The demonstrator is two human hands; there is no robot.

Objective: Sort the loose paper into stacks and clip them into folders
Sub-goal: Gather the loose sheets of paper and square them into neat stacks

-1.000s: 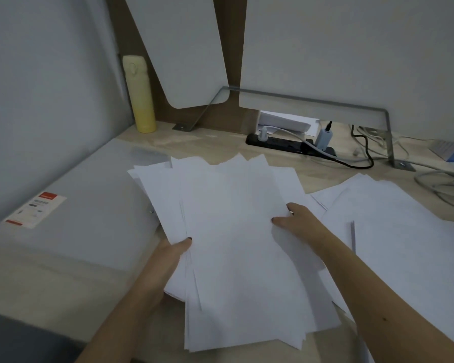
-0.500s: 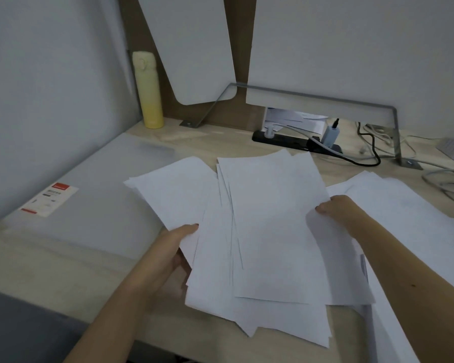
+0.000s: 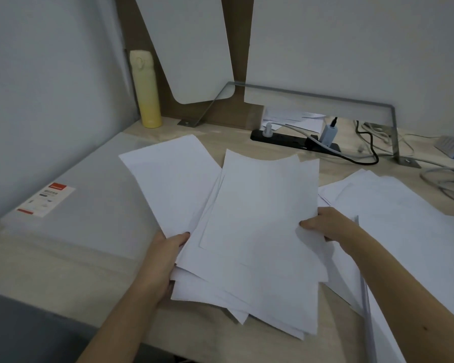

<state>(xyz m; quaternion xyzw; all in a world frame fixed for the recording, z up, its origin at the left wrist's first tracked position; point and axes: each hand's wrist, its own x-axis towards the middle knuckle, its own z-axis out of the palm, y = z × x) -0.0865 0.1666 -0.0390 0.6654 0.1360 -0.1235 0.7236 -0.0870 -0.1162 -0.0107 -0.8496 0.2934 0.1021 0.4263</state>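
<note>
A loose, fanned pile of white paper sheets (image 3: 257, 231) is raised off the wooden desk in front of me. My left hand (image 3: 165, 255) grips its left edge, thumb on top and fingers underneath. My right hand (image 3: 325, 224) grips the right edge, thumb on the top sheet. A translucent grey folder (image 3: 89, 205) with a red and white label lies flat to the left. More white paper (image 3: 404, 221) is spread on the desk to the right, with a thin clip bar (image 3: 364, 292) along its left edge.
A yellow bottle (image 3: 145, 90) stands in the back left corner. A black power strip (image 3: 294, 138) with plugs and tangled cables (image 3: 446, 179) runs along the back. A metal bracket (image 3: 393, 132) holds the rear panel. The desk's front edge is near my arms.
The pile lay on the desk under both hands a second ago. Both hands have since gripped its sides and lifted it, and the sheets have shifted and fanned.
</note>
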